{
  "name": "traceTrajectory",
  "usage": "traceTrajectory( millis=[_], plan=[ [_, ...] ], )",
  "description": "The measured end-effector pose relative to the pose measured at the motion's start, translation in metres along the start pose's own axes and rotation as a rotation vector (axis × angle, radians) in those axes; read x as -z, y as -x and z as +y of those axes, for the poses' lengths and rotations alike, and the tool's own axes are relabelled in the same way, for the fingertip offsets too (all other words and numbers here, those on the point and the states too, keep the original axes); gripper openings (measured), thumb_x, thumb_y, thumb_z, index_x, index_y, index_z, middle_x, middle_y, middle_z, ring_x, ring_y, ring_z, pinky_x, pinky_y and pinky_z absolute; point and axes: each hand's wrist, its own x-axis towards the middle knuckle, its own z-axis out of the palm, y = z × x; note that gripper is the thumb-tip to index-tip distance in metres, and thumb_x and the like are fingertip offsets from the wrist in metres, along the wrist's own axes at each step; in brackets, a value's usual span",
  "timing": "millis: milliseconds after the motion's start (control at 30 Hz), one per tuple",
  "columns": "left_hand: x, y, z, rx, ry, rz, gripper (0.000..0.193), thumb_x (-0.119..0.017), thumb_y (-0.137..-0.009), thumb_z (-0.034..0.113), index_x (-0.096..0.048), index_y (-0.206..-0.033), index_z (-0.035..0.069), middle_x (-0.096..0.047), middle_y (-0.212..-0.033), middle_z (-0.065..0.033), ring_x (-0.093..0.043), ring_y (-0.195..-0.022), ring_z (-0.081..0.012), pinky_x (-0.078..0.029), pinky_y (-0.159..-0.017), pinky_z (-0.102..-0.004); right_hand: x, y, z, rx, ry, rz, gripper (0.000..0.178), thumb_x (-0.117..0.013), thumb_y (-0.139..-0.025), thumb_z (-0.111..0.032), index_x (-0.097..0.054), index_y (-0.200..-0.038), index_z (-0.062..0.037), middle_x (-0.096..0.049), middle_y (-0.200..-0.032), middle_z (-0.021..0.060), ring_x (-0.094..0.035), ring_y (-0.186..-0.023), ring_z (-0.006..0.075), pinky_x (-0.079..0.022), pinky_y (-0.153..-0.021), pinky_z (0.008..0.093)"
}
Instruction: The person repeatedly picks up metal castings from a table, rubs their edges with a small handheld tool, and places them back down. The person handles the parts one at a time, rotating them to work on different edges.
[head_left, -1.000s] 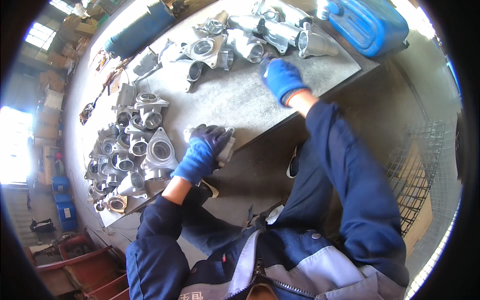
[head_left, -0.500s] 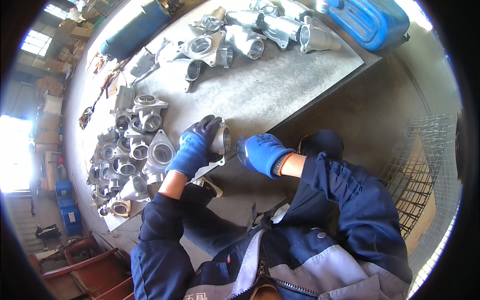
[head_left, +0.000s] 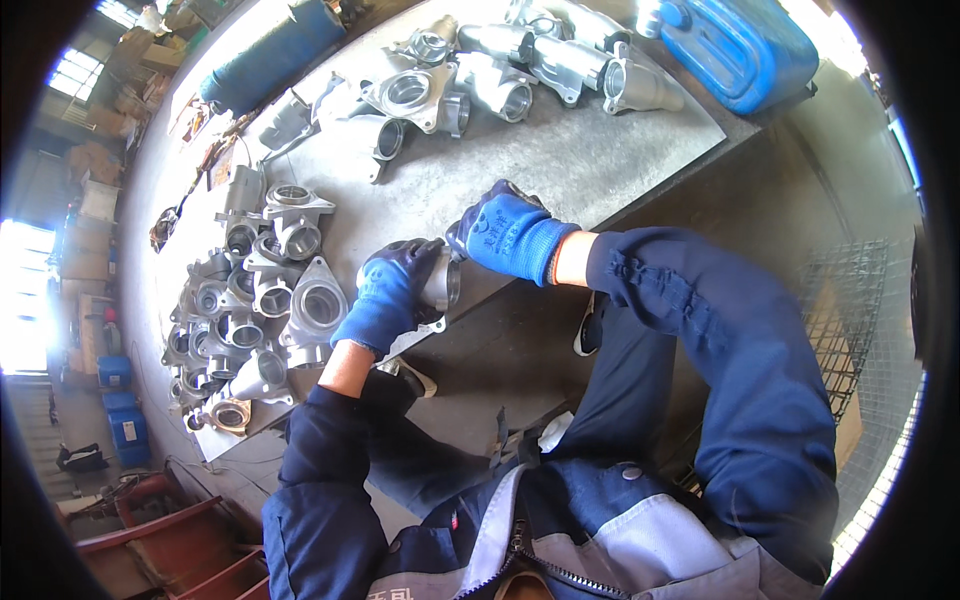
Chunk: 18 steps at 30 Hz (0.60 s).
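I note left hand [head_left: 392, 290] with fingers clamped round metal casting [head_left: 438, 288], at near edge of tabletop [head_left: 440, 185]. Right hand [head_left: 508, 234] beside casting's upper rim; finger closure there, I cannot tell. I advise firm left grip, casting steady, light right-hand contact.

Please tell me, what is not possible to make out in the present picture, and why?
All in the head view:
Left side of the held metal part: the left hand covers it.
What the right hand grips, if anything: its own back hides the palm.
Wire mesh: the right sleeve covers part.
Red object, lower left: the picture's bottom edge cuts it off.
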Motion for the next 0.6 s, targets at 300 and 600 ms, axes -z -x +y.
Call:
traceTrajectory(
  millis=[300,600],
  plan=[
    [0.004,0.003,0.002,-0.002,0.114,0.038,0.081,-0.085,-0.054,0.027,-0.053,-0.127,0.010,-0.063,-0.111,-0.0130,-0.060,-0.103,-0.0334,-0.049,-0.090,-0.0401,-0.058,0.011,-0.032,-0.476,-0.280,-0.187,0.016,-0.053,-0.088,-0.020,-0.066,-0.093,-0.0120,-0.071,-0.084,0.0099,-0.070,-0.077,0.0266,-0.050,-0.065,0.0453],
    [-0.003,0.006,-0.002,0.049,0.112,0.103,0.083,-0.086,-0.053,0.031,-0.055,-0.126,0.008,-0.062,-0.112,-0.0140,-0.060,-0.101,-0.0333,-0.049,-0.088,-0.0404,-0.040,0.012,-0.031,-0.519,-0.241,-0.327,0.017,-0.055,-0.089,-0.026,-0.068,-0.094,-0.0163,-0.071,-0.083,0.0088,-0.070,-0.076,0.0245,-0.049,-0.069,0.0420]
  ],
)
